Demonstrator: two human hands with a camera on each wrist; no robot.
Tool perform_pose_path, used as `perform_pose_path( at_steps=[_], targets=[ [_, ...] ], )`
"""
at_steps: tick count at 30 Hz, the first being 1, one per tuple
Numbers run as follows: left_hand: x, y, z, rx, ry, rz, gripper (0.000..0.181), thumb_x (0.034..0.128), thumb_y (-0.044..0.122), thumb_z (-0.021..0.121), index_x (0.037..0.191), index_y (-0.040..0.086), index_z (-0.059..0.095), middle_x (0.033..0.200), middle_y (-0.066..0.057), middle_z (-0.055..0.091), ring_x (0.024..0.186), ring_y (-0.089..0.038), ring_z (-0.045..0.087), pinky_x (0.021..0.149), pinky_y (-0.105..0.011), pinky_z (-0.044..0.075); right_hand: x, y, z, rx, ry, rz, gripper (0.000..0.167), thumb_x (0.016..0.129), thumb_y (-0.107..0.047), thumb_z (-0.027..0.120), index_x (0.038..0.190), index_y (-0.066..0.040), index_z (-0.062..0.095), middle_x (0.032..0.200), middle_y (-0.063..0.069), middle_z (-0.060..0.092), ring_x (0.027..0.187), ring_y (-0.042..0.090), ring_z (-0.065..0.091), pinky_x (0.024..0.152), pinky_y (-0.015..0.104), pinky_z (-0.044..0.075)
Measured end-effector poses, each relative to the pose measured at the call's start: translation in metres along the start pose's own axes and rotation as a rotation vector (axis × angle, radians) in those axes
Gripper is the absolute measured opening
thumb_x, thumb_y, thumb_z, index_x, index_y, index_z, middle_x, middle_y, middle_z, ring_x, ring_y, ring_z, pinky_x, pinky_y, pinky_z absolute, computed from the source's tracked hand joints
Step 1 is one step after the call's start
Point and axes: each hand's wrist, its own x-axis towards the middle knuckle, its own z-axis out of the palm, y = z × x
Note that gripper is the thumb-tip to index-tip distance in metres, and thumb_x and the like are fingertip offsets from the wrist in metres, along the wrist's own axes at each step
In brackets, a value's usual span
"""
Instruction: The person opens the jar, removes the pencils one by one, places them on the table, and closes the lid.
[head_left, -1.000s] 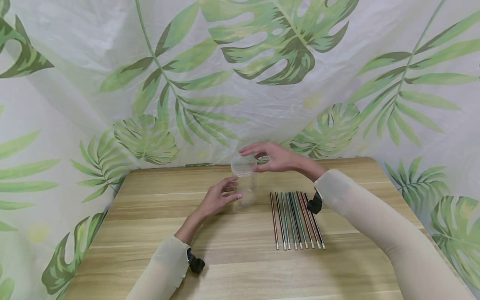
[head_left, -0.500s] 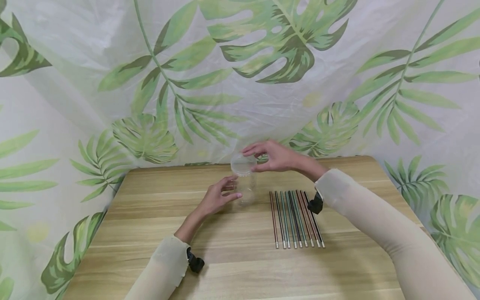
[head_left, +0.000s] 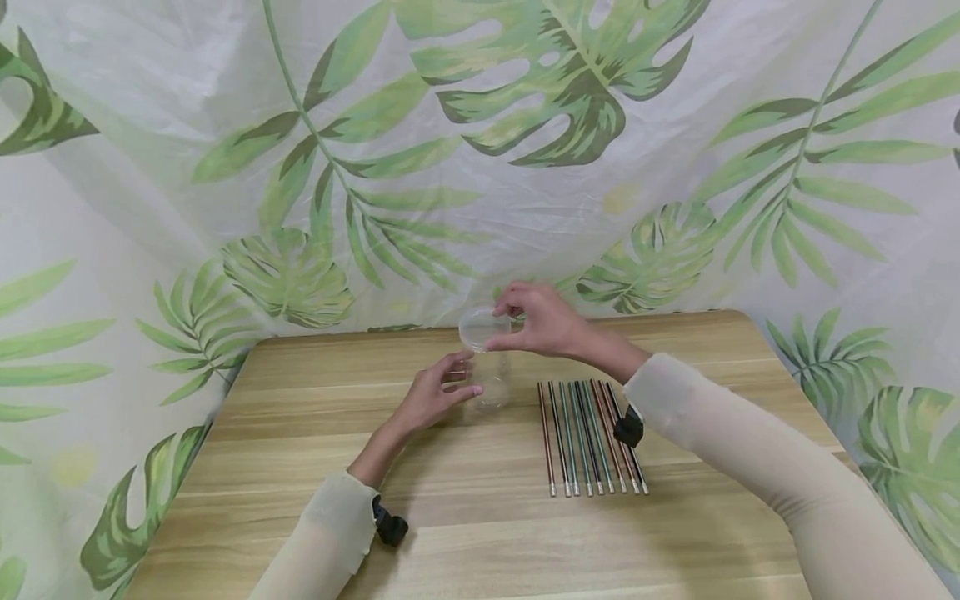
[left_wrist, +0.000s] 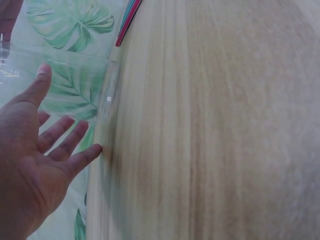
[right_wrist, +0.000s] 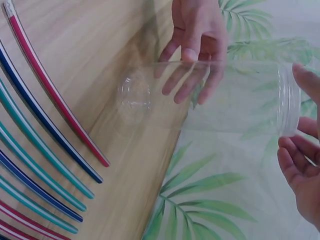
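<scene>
A tall clear plastic jar (head_left: 491, 382) stands upright near the back of the table. My left hand (head_left: 437, 396) holds its side, thumb at the front and fingers behind the clear wall, as the right wrist view shows. On top sits a round clear lid (right_wrist: 288, 102) with a ridged edge. My right hand (head_left: 546, 321) grips the lid's rim between thumb and curled fingers. The lid appears seated on the jar's mouth; any small gap is too fine to tell. Nothing shows inside the jar.
Several striped pencils (head_left: 569, 442) in red, blue and green lie side by side to the right of the jar, under my right forearm. The wooden table (head_left: 315, 425) ends just behind the jar, where a leaf-patterned cloth (head_left: 420, 167) hangs.
My right hand has turned on the lid: its thumb has slid left along the front rim while the fingertips have shifted right and curled more. The left hand and jar stay put.
</scene>
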Motion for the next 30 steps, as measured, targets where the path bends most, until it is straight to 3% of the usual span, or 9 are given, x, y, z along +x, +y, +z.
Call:
perform_pose_path(
  at_steps=[4, 8, 14, 19, 23, 30],
  targets=[
    [-0.001, -0.001, 0.000, 0.003, 0.001, -0.006, 0.066, 0.0944, 0.012, 0.082, 0.151, 0.001, 0.052, 0.138, -0.030, 0.065, 0.124, -0.044, 0.067, 0.107, -0.054, 0.056, -0.001, -0.003, 0.004, -0.021, 0.033, 0.023, 0.046, 0.077, -0.037, 0.098, 0.100, -0.003, 0.076, 0.099, 0.006, 0.071, 0.088, 0.019, 0.066, 0.080, 0.031, 0.060],
    [-0.001, -0.001, 0.000, 0.005, 0.001, -0.017, 0.066, 0.0948, 0.014, 0.082, 0.152, 0.002, 0.052, 0.139, -0.029, 0.065, 0.125, -0.043, 0.067, 0.107, -0.054, 0.056, -0.002, -0.004, 0.002, -0.021, 0.014, 0.041, 0.047, 0.078, -0.040, 0.096, 0.102, -0.005, 0.077, 0.101, 0.006, 0.072, 0.090, 0.020, 0.067, 0.082, 0.034, 0.061],
    [-0.002, 0.000, 0.001, -0.011, 0.005, -0.013, 0.066, 0.0942, 0.012, 0.082, 0.152, 0.000, 0.051, 0.139, -0.029, 0.065, 0.125, -0.043, 0.067, 0.107, -0.051, 0.057, 0.001, 0.002, -0.010, 0.054, -0.098, 0.077, 0.052, 0.085, -0.036, 0.092, 0.121, -0.002, 0.075, 0.116, 0.010, 0.073, 0.105, 0.027, 0.071, 0.092, 0.042, 0.063],
    [-0.002, 0.002, 0.000, -0.032, 0.001, -0.016, 0.067, 0.0944, 0.011, 0.082, 0.152, -0.002, 0.050, 0.140, -0.030, 0.064, 0.126, -0.044, 0.066, 0.106, -0.051, 0.057, 0.006, 0.015, -0.018, 0.244, -0.222, 0.044, 0.053, 0.094, -0.018, 0.083, 0.139, 0.003, 0.064, 0.143, 0.018, 0.063, 0.131, 0.034, 0.061, 0.104, 0.045, 0.059],
    [-0.002, 0.002, 0.000, -0.043, -0.004, -0.013, 0.067, 0.0951, 0.012, 0.081, 0.153, -0.001, 0.050, 0.141, -0.032, 0.062, 0.127, -0.045, 0.065, 0.106, -0.054, 0.057, 0.009, 0.023, -0.021, 0.356, -0.294, 0.031, 0.051, 0.094, -0.005, 0.078, 0.142, 0.004, 0.062, 0.152, 0.019, 0.057, 0.141, 0.036, 0.053, 0.113, 0.046, 0.054],
    [-0.002, 0.001, 0.000, -0.065, 0.003, -0.006, 0.066, 0.0942, 0.010, 0.082, 0.152, 0.000, 0.051, 0.140, -0.034, 0.062, 0.127, -0.046, 0.065, 0.106, -0.054, 0.057, 0.013, 0.026, -0.022, 0.360, -0.346, -0.003, 0.049, 0.094, -0.001, 0.072, 0.142, 0.001, 0.064, 0.154, 0.016, 0.057, 0.145, 0.034, 0.051, 0.114, 0.048, 0.053]
  ],
)
